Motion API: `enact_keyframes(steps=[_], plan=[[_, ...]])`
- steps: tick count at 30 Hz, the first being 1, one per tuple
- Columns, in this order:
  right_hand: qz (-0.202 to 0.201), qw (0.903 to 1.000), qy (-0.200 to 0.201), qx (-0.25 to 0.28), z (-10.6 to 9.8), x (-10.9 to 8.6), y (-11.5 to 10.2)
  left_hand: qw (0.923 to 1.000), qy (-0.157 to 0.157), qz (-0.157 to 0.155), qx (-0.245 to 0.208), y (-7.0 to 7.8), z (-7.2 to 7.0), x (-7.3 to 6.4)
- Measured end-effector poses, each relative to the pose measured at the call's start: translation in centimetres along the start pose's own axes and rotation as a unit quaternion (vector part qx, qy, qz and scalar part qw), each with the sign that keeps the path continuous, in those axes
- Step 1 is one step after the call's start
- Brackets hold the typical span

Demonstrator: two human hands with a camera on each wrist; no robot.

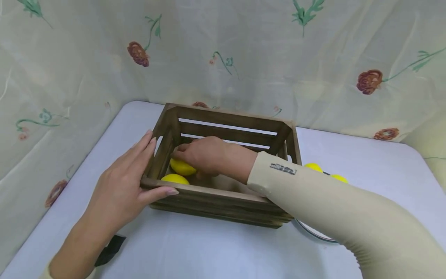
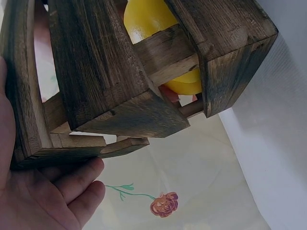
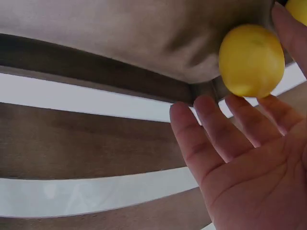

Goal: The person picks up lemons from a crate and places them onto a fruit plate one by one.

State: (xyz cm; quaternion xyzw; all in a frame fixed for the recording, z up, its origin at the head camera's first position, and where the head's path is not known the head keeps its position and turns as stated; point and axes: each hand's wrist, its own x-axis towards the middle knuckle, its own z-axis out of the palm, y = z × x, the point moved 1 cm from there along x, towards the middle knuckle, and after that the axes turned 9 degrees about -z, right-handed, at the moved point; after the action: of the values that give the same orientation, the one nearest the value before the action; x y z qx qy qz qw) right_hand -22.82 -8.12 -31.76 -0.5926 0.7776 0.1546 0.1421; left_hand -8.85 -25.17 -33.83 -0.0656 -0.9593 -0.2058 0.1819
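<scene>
My right hand [image 1: 205, 155] reaches down into a slatted wooden crate [image 1: 216, 201]. In the right wrist view its fingers are extended and spread, the fingertips at the edge of a lemon [image 3: 252, 60] with the thumb on the far side. That lemon [image 1: 182, 166] lies near the crate's left end, with a second lemon [image 1: 175, 179] by the front wall, partly hidden by the rim. My left hand [image 1: 122, 182] rests at the crate's front left corner, fingers straight along the left side and thumb over the front rim.
Right of the crate, more lemons [image 1: 313, 167] show behind my right sleeve. A dark-rimmed plate [image 1: 315, 232] is mostly hidden under that arm. The crate stands on a white table [image 1: 209, 248], with a flowered curtain [image 1: 251, 58] behind it.
</scene>
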Motion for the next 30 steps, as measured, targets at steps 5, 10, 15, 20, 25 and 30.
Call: enact_keyframes(steps=[5,10,15,20,25,30], plan=[[0.003,0.9998,0.020,-0.005,0.12,0.32,-0.18,1.0000,0.005,0.001,-0.002,-0.13,-0.08,-0.08],[-0.006,0.9995,0.032,0.002,0.12,0.20,-0.20,0.9998,0.017,0.008,-0.009,-0.18,-0.07,-0.09],[-0.012,0.9997,0.018,0.011,0.32,-0.07,-0.09,0.9995,0.023,0.017,-0.013,-0.07,0.07,0.11],[-0.004,0.9999,-0.004,0.015,0.54,-0.37,-0.06,0.9993,0.027,0.023,-0.013,0.00,0.11,0.23],[0.012,0.9994,-0.026,0.019,0.67,-0.43,-0.11,0.9992,0.027,0.025,-0.014,-0.04,0.05,0.20],[0.011,0.9993,-0.027,0.021,0.69,-0.25,-0.23,0.9997,0.017,0.016,-0.011,-0.12,-0.10,0.08]])
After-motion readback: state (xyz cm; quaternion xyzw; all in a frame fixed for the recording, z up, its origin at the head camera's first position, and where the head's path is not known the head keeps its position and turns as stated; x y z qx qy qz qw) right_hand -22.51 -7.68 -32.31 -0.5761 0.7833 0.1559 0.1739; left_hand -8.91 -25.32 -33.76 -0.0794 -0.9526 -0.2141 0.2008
